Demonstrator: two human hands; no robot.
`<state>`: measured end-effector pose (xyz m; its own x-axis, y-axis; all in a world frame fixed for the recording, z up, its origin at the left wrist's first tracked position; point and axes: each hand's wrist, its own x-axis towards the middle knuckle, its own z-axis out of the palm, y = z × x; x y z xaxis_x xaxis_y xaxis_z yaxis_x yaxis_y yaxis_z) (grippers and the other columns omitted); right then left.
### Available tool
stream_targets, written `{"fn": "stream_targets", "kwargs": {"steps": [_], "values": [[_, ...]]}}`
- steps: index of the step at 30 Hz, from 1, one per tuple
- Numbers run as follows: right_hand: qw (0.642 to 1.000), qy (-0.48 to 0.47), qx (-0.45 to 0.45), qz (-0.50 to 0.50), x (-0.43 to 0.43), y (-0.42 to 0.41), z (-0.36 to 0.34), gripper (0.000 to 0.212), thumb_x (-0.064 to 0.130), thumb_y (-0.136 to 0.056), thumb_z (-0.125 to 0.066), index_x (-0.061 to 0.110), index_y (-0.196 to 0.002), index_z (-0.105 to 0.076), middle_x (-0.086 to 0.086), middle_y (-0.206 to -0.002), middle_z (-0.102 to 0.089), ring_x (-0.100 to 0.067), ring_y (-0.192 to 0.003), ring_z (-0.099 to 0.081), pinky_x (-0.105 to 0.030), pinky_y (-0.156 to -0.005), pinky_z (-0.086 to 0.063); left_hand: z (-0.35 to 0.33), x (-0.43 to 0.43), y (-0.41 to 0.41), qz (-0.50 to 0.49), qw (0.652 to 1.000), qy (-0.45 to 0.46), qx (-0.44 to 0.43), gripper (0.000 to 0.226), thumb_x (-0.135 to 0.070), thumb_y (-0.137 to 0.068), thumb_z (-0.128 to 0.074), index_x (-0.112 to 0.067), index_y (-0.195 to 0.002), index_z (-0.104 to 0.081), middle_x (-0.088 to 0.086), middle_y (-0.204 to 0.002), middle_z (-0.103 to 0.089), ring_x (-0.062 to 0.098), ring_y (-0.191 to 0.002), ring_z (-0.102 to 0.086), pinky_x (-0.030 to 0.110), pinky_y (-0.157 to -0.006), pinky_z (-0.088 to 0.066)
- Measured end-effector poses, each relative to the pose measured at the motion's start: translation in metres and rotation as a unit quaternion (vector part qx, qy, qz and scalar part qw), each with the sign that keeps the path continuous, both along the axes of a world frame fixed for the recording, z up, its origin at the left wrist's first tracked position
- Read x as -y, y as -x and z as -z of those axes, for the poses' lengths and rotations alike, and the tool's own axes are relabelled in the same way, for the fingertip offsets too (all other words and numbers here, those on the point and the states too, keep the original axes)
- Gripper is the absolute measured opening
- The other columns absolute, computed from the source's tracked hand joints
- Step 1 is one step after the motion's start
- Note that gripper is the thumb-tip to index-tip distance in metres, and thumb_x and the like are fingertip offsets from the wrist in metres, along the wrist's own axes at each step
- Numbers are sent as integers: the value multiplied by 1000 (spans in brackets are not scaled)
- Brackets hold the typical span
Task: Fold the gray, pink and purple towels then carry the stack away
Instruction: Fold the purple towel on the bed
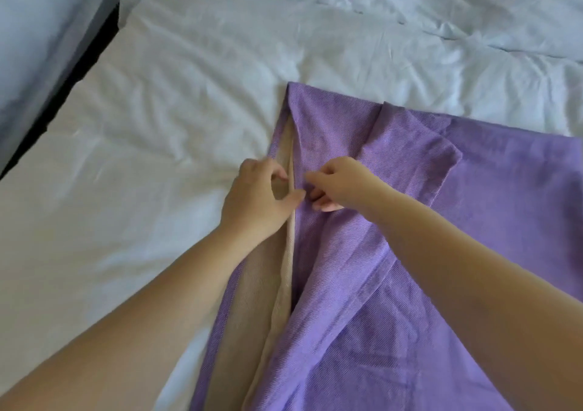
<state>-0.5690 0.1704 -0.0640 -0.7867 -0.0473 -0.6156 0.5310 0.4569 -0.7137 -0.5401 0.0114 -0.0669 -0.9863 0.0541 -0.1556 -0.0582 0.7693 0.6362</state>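
The white-sheeted bed (142, 158) carries a purple towel (473, 189), spread under the right hand (340, 183) and out to its right. A beige layer (258, 309) shows beneath the left hand (255, 199); a rumpled duvet (410, 6) lies well beyond both.

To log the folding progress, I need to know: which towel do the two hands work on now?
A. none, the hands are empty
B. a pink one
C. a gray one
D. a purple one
D: the left hand and right hand both pinch the purple towel near its left fold, where it lies on the white bed.
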Motion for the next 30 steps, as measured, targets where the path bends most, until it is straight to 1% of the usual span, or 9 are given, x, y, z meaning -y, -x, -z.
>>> {"fn": "stream_targets", "kwargs": {"steps": [2,4,10,16,20,22,26,28,30], "values": [[999,13,48,-20,9,-6,1,28,27,-89,-63,-1,-88,-65,-9,-71,-70,-18,-57,-68,-24,-47,-55,2,15,-33,-3,1000,-6,27,24,-40,-75,-73,-26,-91,-61,-4,-100,-51,13,-82,-56,28,-76,-47],[997,3,60,-50,15,-12,0,25,29,-86,-68,4,-87,-64,-5,-70,-69,-10,-53,-68,-16,-41,-48,5,30,-56,-11,999,-20,41,12,-31,-78,-72,-24,-86,-66,-1,-94,-59,12,-80,-54,27,-77,-46],[985,-56,86,-135,35,-49,-11,35,44,-78,-73,15,-79,-54,-1,-78,-60,-11,-52,-61,-21,-53,-54,1,50,-105,1,997,-73,27,21,-25,-87,-65,-16,-68,-63,3,-60,-53,18,-60,-47,30,-61,-37],[950,26,188,-249,61,-99,-36,20,29,-97,-48,18,-81,-51,1,-73,-74,-16,-74,-73,-14,-43,-41,-5,63,-159,-52,993,-101,42,23,-42,-80,-70,-22,-69,-66,-6,-69,-42,25,-75,-49,39,-73,-46],[955,65,184,-224,77,-125,-37,20,27,-101,-36,21,-106,-55,6,-93,-75,-10,-73,-71,-21,-45,-28,-9,71,-195,-58,996,-51,51,41,-63,-74,-64,-28,-54,-61,-9,-59,-45,10,-66,-43,26,-64,-36],[961,80,174,-198,81,-140,-35,21,29,-101,-36,23,-112,-53,6,-100,-73,-9,-62,-69,-22,-44,-21,-10,73,-215,-61,995,-25,78,43,-68,-69,-60,-28,-53,-60,-7,-65,-54,8,-75,-48,23,-67,-35],[944,-144,62,-290,88,-164,-32,24,29,-96,-42,14,-79,-51,-5,-73,-69,-10,-42,-58,-19,-40,-34,-7,80,-253,-57,989,-11,135,29,-57,-68,-70,-29,-70,-64,-3,-95,-55,4,-97,-44,22,-84,-39],[927,-195,58,-315,89,-178,-33,35,43,-91,-47,12,-78,-52,-5,-50,-63,-14,-37,-52,-23,-45,-36,-9,84,-269,-50,987,-12,152,26,-52,-70,-71,-27,-71,-62,-1,-95,-55,8,-93,-46,27,-84,-43],[922,-191,82,-328,91,-195,-36,43,54,-88,-49,12,-82,-54,-4,-45,-62,-13,-28,-38,-21,-42,-32,-12,90,-283,-45,985,-30,161,24,-45,-72,-72,-23,-68,-62,3,-88,-60,13,-80,-51,32,-77,-47]]}}
